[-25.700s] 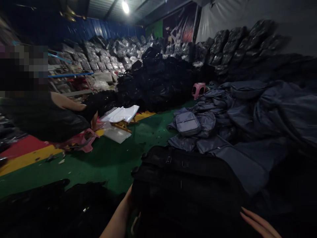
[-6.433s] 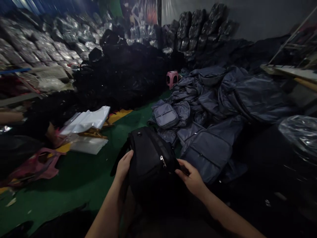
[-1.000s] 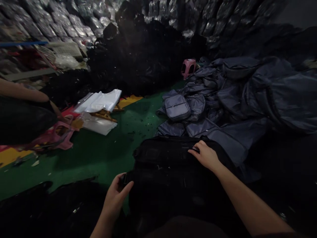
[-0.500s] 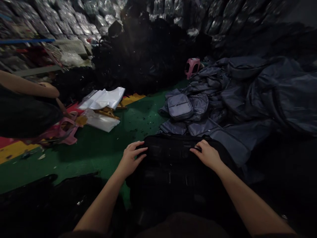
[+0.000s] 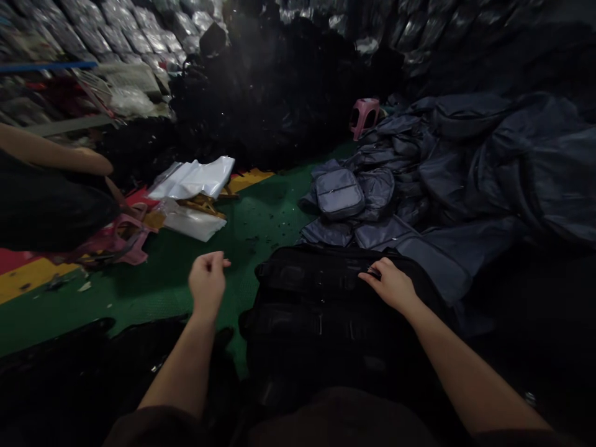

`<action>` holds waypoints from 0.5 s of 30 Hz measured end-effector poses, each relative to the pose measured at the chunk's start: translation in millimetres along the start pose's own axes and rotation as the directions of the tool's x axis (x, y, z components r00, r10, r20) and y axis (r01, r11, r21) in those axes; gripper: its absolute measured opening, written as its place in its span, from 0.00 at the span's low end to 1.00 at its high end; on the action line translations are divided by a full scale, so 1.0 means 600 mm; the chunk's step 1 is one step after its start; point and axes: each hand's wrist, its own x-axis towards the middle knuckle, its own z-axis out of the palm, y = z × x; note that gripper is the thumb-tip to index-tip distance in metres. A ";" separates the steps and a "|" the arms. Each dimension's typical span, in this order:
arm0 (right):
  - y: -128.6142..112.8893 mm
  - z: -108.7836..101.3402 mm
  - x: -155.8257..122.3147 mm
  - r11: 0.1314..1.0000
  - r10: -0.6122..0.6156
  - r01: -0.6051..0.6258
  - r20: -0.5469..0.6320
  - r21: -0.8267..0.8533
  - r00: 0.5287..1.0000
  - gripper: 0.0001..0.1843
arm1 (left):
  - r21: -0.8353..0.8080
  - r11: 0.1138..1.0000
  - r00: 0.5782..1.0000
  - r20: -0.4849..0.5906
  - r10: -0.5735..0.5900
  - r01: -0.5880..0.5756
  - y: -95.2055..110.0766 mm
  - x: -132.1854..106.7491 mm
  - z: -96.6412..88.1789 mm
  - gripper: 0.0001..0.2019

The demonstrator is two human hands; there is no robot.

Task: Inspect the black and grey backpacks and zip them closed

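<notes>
Floor: green floor, with white plastic sheets lying on it.
Bag: black bag lying in front of the person, just beside heaped grey bags.
Left hand: raised clear of the bag over the floor, fingers bunched, holding nothing visible.
Right hand: resting on the bag's top edge beside a zip pull; cannot tell whether it grips.
Nearby: co-worker's arm at far left.

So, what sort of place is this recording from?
Probably a bag warehouse or workshop: silver plastic-wrapped bales are stacked at the back, slate-grey fabric bags lie heaped on the green painted floor, and the person's right hand rests on a black fabric bag.
</notes>
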 end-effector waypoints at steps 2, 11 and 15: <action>0.001 0.001 0.001 1.000 -0.001 0.001 0.001 0.004 1.000 0.18 | 0.058 0.991 0.990 -0.082 -0.118 0.123 -0.042 0.011 -0.032 0.20; 0.003 0.008 0.005 1.000 -0.001 0.001 -0.006 0.010 1.000 0.19 | -0.059 0.995 0.975 0.211 -0.067 0.081 -0.016 -0.079 -0.094 0.20; -0.003 0.002 0.003 0.999 -0.001 0.001 -0.007 0.033 1.000 0.19 | -0.182 0.980 0.901 0.407 0.150 -0.081 0.085 -0.131 -0.082 0.12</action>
